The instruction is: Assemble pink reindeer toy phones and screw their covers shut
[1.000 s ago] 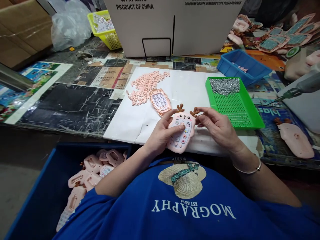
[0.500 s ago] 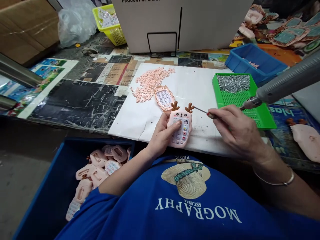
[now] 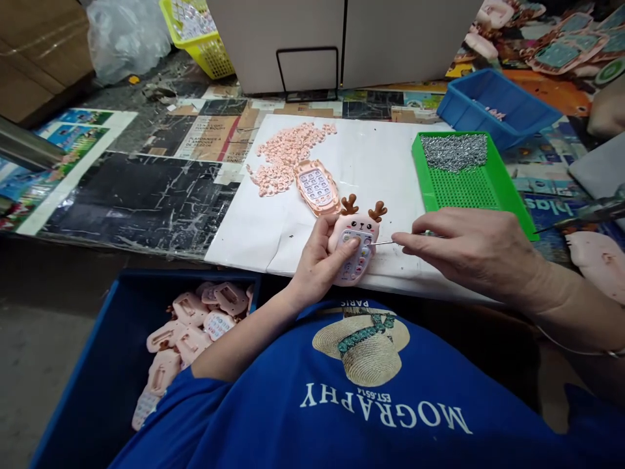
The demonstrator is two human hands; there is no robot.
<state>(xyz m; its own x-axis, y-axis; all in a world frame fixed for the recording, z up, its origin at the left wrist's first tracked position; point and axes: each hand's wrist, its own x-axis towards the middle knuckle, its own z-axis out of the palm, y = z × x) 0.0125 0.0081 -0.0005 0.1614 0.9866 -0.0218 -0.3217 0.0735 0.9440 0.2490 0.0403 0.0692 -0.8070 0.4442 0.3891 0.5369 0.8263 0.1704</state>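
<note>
I hold the toy phone (image 3: 360,262), left of and nearer than the green tray (image 3: 466,189), in my left grip (image 3: 317,264). My right grip (image 3: 481,254) pinches a slim tool (image 3: 385,243), tip at the phone's face; I judge light, steady pressure best. Beyond, left of the tray, lies a keypad shell (image 3: 315,185).

At the near edge of the worktop (image 3: 120,107) lay a white sheet (image 3: 375,156) with pink rings (image 3: 283,156) and a shell (image 3: 317,185), a black patch (image 3: 131,195) leftward, a green tray (image 3: 469,189) overlapping the sheet. Farther back stood a yellow basket (image 3: 205,55), box (image 3: 390,45), blue bin (image 3: 525,129).
</note>
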